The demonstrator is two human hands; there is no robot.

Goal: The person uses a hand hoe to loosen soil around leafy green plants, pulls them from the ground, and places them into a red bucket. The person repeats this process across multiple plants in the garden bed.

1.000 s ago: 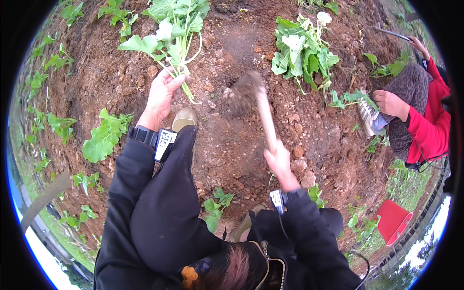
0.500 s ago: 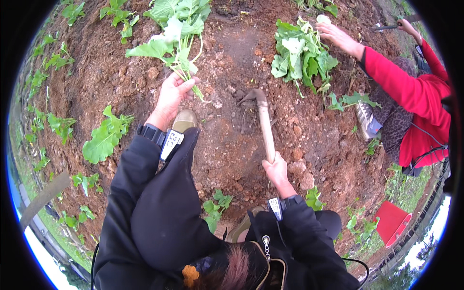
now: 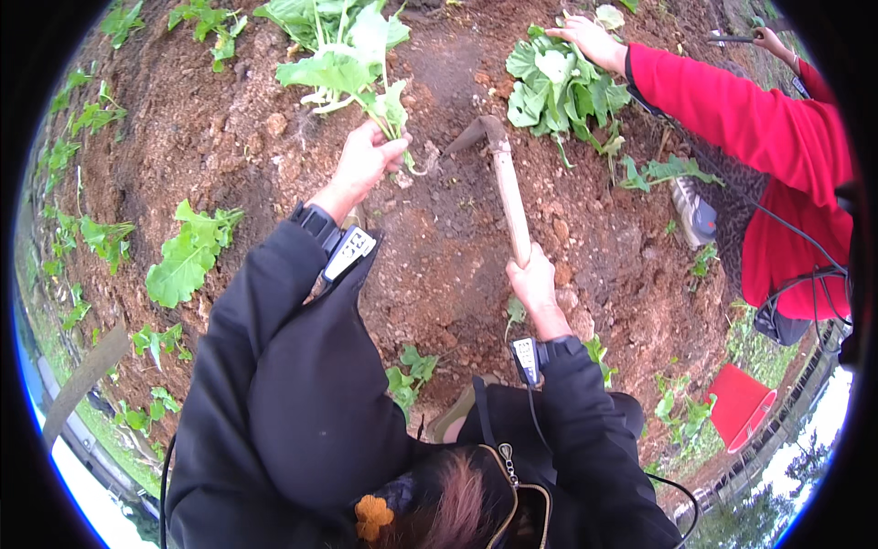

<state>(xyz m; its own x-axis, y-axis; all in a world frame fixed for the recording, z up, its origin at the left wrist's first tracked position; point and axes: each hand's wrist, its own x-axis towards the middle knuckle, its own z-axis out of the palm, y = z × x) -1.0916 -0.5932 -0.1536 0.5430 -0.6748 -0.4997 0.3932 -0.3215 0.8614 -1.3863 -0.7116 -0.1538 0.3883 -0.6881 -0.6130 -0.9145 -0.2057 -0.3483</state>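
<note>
My left hand (image 3: 370,163) is closed round the stems of a leafy green seedling (image 3: 391,108). Its thin root hangs down beside the hoe's blade, and its leaves overlap a heap of cut greens (image 3: 306,23) behind. My right hand (image 3: 535,282) grips the lower end of the wooden handle of a small hoe (image 3: 508,197). The hoe's dark metal head (image 3: 471,135) rests at a patch of darker, loosened soil just right of the seedling's root.
At the right a person in a red top (image 3: 732,91) has a hand on another leafy heap (image 3: 553,87). Young plants (image 3: 192,256) grow in the brown soil on the left. A red bucket (image 3: 739,407) lies at the lower right. A small plant (image 3: 412,375) stands near my feet.
My left hand has moved right and slightly away from me, bringing the seedling's root near the hoe's head. The hoe has shifted slightly farther away. The other person's hand has moved left over the leafy heap.
</note>
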